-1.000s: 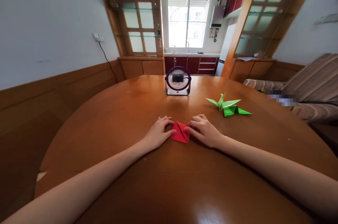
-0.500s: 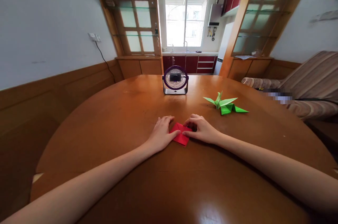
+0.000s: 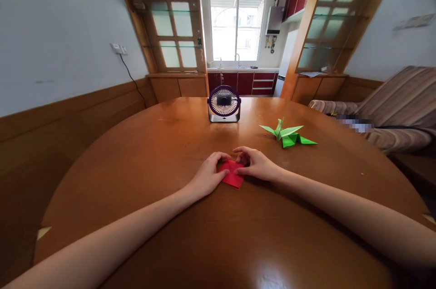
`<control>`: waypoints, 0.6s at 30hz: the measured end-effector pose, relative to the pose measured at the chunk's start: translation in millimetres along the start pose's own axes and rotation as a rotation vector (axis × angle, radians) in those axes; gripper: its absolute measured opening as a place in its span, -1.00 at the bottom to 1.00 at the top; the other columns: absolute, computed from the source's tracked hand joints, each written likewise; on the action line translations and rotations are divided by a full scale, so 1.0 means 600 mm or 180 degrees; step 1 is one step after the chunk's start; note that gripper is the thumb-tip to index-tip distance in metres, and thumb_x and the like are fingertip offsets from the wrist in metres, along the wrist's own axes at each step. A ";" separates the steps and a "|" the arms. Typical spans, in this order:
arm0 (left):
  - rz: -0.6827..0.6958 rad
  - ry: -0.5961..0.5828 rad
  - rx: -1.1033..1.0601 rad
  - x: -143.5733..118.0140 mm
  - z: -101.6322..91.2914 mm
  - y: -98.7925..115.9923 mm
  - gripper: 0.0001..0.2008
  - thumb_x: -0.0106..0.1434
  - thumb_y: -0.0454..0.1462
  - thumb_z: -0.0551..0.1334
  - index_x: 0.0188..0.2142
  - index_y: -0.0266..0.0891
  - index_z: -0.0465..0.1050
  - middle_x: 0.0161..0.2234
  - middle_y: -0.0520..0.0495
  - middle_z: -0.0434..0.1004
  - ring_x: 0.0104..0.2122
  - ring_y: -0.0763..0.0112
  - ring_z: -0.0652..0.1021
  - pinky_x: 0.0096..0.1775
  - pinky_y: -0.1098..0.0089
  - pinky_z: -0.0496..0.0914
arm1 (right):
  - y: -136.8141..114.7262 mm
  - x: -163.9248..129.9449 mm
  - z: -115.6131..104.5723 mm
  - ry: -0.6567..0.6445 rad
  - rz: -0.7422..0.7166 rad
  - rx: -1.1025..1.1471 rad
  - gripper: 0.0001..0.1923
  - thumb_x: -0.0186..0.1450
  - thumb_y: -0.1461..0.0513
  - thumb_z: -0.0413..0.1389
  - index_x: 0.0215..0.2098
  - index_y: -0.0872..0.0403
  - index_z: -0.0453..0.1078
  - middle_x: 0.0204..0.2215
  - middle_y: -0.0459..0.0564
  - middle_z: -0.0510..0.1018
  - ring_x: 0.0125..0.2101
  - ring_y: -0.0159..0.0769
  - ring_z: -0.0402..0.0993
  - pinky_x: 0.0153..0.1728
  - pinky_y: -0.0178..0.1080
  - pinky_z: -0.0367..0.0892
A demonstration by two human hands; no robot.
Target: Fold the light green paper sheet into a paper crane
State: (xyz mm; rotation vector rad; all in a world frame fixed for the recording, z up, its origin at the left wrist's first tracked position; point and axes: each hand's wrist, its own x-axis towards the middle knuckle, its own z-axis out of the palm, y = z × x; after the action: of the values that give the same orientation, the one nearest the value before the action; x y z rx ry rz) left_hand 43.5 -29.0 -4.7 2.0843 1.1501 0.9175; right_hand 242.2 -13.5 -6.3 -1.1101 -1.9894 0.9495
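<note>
A small folded square of red origami paper lies on the wooden table in front of me, creases showing on its top. My left hand grips its left side, the thumb pressed on top and the fingers bent round the far left edge. On the right side, my right hand holds the paper with its thumb on top. Its index finger is raised and stretched to the left, while the other fingers curl near the far right corner. Parts of the paper's edges are hidden beneath my fingers.
Beyond my right hand stands a green paper crane. A small purple desk fan faces me near the far side of the round table. A striped armchair is at the right, and a cord hangs on the left wall.
The index finger of my right hand has lifted and stretched out to the left. My left fingers have curled further over the paper's far edge. The view has shifted slightly.
</note>
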 end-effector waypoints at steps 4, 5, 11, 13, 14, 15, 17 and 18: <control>-0.0076 0.0217 0.0167 0.004 0.002 -0.007 -0.56 0.07 -0.36 0.27 -0.01 -0.27 0.34 0.02 -0.24 0.41 0.04 0.14 0.43 0.11 0.07 0.27 | 0.003 0.015 0.001 -0.0028 0.0401 0.0570 -0.42 -0.09 0.42 0.31 -0.11 0.11 0.31 -0.43 -0.17 0.42 -0.47 -0.45 0.38 -0.44 -0.36 0.33; -0.0114 0.0234 0.0257 0.004 0.002 -0.006 -0.53 0.08 -0.33 0.28 0.01 -0.30 0.33 0.04 -0.27 0.40 0.06 0.11 0.41 0.12 0.03 0.24 | 0.003 0.017 0.000 -0.0015 0.0464 0.0684 -0.43 -0.12 0.43 0.31 -0.14 0.11 0.32 -0.44 -0.18 0.42 -0.48 -0.46 0.37 -0.46 -0.37 0.33; -0.0031 0.0118 0.0387 0.005 -0.002 0.009 -0.69 0.19 -0.26 0.22 -0.06 -0.25 0.45 -0.08 -0.18 0.53 -0.04 0.13 0.48 0.13 -0.03 0.16 | 0.001 0.023 -0.004 0.0108 0.0610 0.1078 -0.49 -0.20 0.47 0.30 -0.25 0.12 0.37 -0.49 -0.21 0.39 -0.49 -0.47 0.34 -0.47 -0.37 0.30; -0.0025 0.0169 0.0102 0.009 -0.001 0.004 -0.72 0.21 -0.25 0.19 -0.09 -0.24 0.47 -0.18 -0.14 0.57 -0.15 0.19 0.52 0.03 0.07 0.30 | 0.000 0.023 -0.005 0.0123 0.0590 0.1108 -0.54 -0.19 0.46 0.29 -0.29 0.13 0.40 -0.50 -0.21 0.38 -0.49 -0.48 0.32 -0.47 -0.36 0.28; -0.0051 0.0225 -0.0106 0.013 0.001 0.000 -0.72 0.21 -0.24 0.18 -0.10 -0.25 0.48 -0.23 -0.13 0.58 -0.20 0.22 0.53 -0.05 0.14 0.36 | -0.001 0.023 -0.005 0.0111 0.0580 0.1110 -0.58 -0.17 0.45 0.28 -0.31 0.13 0.42 -0.50 -0.20 0.38 -0.50 -0.48 0.31 -0.47 -0.36 0.27; -0.0094 0.0285 -0.0343 0.017 0.003 -0.005 -0.72 0.21 -0.23 0.19 -0.11 -0.26 0.48 -0.26 -0.13 0.58 -0.24 0.24 0.54 -0.11 0.20 0.39 | -0.003 0.024 -0.006 0.0092 0.0574 0.1108 -0.62 -0.15 0.43 0.28 -0.33 0.14 0.43 -0.51 -0.19 0.39 -0.50 -0.48 0.31 -0.46 -0.35 0.26; -0.0210 0.0367 -0.0797 0.028 0.008 -0.014 -0.72 0.18 -0.21 0.23 -0.14 -0.28 0.50 -0.29 -0.13 0.59 -0.28 0.26 0.56 -0.18 0.26 0.41 | -0.006 0.027 -0.009 0.0086 0.0553 0.1096 -0.73 -0.07 0.38 0.26 -0.36 0.16 0.45 -0.51 -0.16 0.42 -0.51 -0.47 0.31 -0.45 -0.34 0.24; -0.0265 0.0395 -0.1009 0.033 0.010 -0.017 -0.72 0.16 -0.20 0.25 -0.15 -0.28 0.51 -0.27 -0.13 0.60 -0.27 0.27 0.56 -0.18 0.27 0.41 | -0.007 0.030 -0.010 0.0120 0.0548 0.1097 -0.78 -0.03 0.34 0.26 -0.37 0.16 0.45 -0.51 -0.14 0.44 -0.51 -0.46 0.31 -0.44 -0.33 0.24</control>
State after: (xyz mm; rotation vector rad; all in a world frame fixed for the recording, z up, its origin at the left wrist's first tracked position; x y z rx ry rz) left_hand 51.2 -7.6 -10.4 1.7344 1.0657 1.1220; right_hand 238.0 2.7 3.7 -1.1028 -1.6390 1.2945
